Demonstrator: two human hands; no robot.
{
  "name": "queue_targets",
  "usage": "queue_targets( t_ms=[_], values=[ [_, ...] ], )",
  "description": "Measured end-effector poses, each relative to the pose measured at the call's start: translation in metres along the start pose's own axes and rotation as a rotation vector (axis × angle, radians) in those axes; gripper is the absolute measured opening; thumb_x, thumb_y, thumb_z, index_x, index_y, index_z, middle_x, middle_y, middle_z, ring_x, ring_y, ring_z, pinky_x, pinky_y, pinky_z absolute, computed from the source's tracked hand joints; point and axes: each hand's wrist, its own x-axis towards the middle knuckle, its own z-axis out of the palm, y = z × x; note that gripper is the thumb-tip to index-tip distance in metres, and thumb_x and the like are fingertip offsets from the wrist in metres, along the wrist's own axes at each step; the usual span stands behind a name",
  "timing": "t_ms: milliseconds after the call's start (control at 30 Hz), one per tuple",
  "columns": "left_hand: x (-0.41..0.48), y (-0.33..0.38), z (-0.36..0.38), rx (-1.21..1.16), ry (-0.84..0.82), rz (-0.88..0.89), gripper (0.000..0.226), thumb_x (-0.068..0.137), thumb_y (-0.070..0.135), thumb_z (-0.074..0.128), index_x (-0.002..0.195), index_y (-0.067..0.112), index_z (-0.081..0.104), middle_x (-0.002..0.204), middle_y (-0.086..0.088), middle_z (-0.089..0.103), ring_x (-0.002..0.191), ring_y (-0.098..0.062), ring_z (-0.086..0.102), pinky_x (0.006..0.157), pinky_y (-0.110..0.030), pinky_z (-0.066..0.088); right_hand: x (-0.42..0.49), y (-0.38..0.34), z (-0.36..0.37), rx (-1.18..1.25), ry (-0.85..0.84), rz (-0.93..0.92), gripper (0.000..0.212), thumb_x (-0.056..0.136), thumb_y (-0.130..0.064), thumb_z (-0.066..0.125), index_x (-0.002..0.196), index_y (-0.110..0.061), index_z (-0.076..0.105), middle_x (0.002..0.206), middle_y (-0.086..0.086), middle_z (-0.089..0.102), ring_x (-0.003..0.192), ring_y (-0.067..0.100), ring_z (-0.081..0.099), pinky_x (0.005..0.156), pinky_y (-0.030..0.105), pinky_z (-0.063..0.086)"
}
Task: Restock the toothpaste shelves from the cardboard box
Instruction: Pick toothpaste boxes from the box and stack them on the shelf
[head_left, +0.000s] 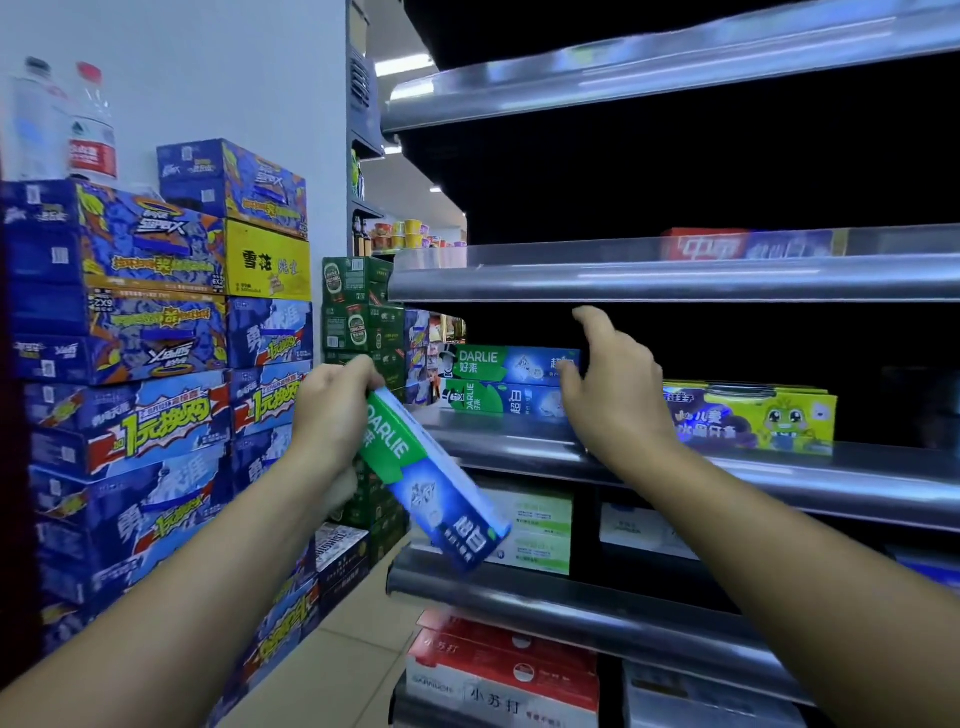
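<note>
My left hand (332, 410) grips one end of a green, white and blue Darlie toothpaste box (441, 483), which tilts down to the right in front of the shelves. Two more Darlie boxes (506, 382) lie stacked at the left end of the middle shelf (519, 447). My right hand (613, 384) reaches in at the right end of that stack, fingers spread and loosely bent, touching the boxes' end. The cardboard box is out of view.
A yellow-green children's toothpaste box (753, 415) lies right of my right hand. A red and blue box (748, 244) sits on the shelf above. Lower shelves hold green-white boxes (535, 530) and red-white boxes (498, 670). Stacked drink cartons (156, 364) fill the left.
</note>
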Motion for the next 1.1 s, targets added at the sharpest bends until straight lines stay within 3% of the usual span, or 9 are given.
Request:
queue_targets(
  t_ms=[100,233,333,467,567,733,833,967,1100],
  values=[
    [0.007,-0.001,0.005,-0.130,0.079,-0.016,0.014,0.086,0.020,0.057,0.081,0.017,0.044,0.062,0.000,0.047,0.051,-0.018,0.050,0.057,-0.032,0.039,-0.034,-0.008,-0.017,0.221,0.098,0.035,0.018,0.094,-0.037,0.059,0.099,-0.021,0.068,0.081,-0.006,0.070,0.079,0.022,0.065,0.072,0.040,0.053],
    [0.011,-0.002,0.016,-0.251,0.128,-0.046,0.015,0.088,0.022,0.055,0.082,0.018,0.042,0.067,-0.001,0.048,0.058,-0.021,0.052,0.062,-0.035,0.041,-0.072,-0.015,-0.028,0.476,-0.215,0.181,0.048,0.073,-0.072,0.065,0.102,-0.033,0.068,0.079,-0.010,0.068,0.067,0.003,0.062,0.068,0.030,0.051],
    [0.010,-0.003,0.030,-0.306,0.103,-0.050,0.010,0.091,0.022,0.055,0.087,0.016,0.047,0.070,-0.003,0.054,0.064,-0.025,0.061,0.066,-0.043,0.050,-0.073,-0.012,-0.025,0.495,-0.217,0.200,0.036,0.075,-0.040,0.087,0.105,-0.033,0.068,0.079,-0.006,0.069,0.063,0.002,0.064,0.067,0.026,0.054],
    [0.018,-0.001,0.044,-0.097,0.068,0.083,0.022,0.095,0.039,0.060,0.096,0.017,0.053,0.089,-0.008,0.059,0.077,-0.022,0.059,0.068,-0.038,0.047,-0.046,-0.005,-0.024,0.482,-0.073,0.232,0.032,0.080,-0.019,0.084,0.109,-0.026,0.072,0.076,-0.005,0.068,0.067,0.008,0.065,0.068,0.025,0.054],
    [0.025,-0.002,0.046,0.149,-0.010,0.170,0.032,0.096,0.051,0.061,0.098,0.020,0.059,0.092,-0.002,0.062,0.077,-0.017,0.055,0.065,-0.034,0.043,-0.025,0.001,-0.021,0.398,0.006,0.199,0.032,0.083,-0.019,0.081,0.111,-0.031,0.072,0.074,-0.009,0.067,0.068,0.006,0.064,0.062,0.015,0.048],
    [0.035,-0.019,0.037,0.467,-0.103,0.106,0.020,0.096,0.044,0.057,0.100,0.027,0.066,0.100,0.003,0.068,0.091,-0.018,0.060,0.085,-0.040,0.048,-0.014,0.004,-0.008,0.120,-0.100,0.207,0.033,0.088,-0.020,0.069,0.119,-0.029,0.070,0.097,-0.003,0.071,0.092,0.026,0.066,0.078,0.036,0.055],
    [0.034,-0.036,0.031,0.631,-0.169,0.087,0.018,0.098,0.039,0.053,0.105,0.031,0.068,0.099,0.007,0.069,0.094,-0.020,0.062,0.092,-0.041,0.049,-0.020,0.005,-0.001,-0.039,-0.221,0.211,0.027,0.089,-0.016,0.055,0.108,-0.025,0.072,0.108,0.009,0.072,0.100,0.038,0.063,0.076,0.038,0.051],
    [0.034,-0.040,0.028,0.592,-0.209,0.074,0.020,0.101,0.032,0.052,0.113,0.026,0.067,0.106,0.003,0.068,0.098,-0.020,0.062,0.089,-0.043,0.048,-0.026,0.007,0.000,-0.057,-0.248,0.200,0.023,0.091,-0.020,0.055,0.106,-0.023,0.072,0.105,0.010,0.071,0.102,0.037,0.062,0.073,0.036,0.046],
    [0.034,-0.041,0.030,0.485,-0.096,0.066,0.013,0.100,0.021,0.061,0.110,0.026,0.069,0.108,0.001,0.070,0.096,-0.020,0.064,0.085,-0.040,0.051,-0.029,0.004,-0.002,-0.031,-0.246,0.199,0.025,0.091,-0.039,0.059,0.103,-0.020,0.072,0.099,0.008,0.072,0.100,0.037,0.064,0.072,0.036,0.047]
  ],
)
